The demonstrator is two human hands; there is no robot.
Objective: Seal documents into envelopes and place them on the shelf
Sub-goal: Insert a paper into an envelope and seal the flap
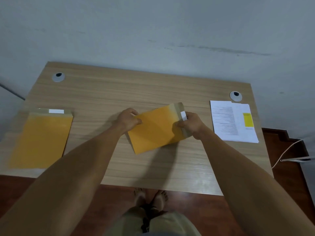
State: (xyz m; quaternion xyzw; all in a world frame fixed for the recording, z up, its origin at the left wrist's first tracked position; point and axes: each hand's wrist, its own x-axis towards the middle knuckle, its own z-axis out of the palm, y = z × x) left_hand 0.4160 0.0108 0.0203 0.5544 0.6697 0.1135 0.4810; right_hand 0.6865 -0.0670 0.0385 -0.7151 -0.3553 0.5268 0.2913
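Bottom centre of frame: bare feet (pixel 150 197) on the dark red-brown wooden floor (pixel 170 215), forearms reaching up toward mid-frame

Centre: both hands hold one flat orange-yellow paper envelope (pixel 153 129), tilted, flap end toward the right, over the light wood-grain desk (pixel 136 87). Can't tell if its lower corner touches the desk or hangs just above it

Left hand (pixel 127 119) pinches the closed short end, thumb on top, fingers curled under. Right hand (pixel 190 124) pinches the flap end, fingertips right beside the white adhesive release strip (pixel 183 115) on the brownish flap

Handling, my read: light, thin, bends easily, sags if held by one corner. Grip by opposite short edges as now, or flat on the desk while pressing the flap. Paper is mildly slick, creases for good. Whether a document is already inside, can't tell

Left of frame: stack of matching orange-yellow envelopes (pixel 42 137) lying flat, flap with white strip at the far end, well apart from the hands

Right of frame: pile of white printed sheets (pixel 233 121) with a yellow patch, flat near the desk's right edge

Farther back: two round grey cable grommets (pixel 58 77) at the upper left and upper right of the desk, then grey wall (pixel 153 28). No shelf in view
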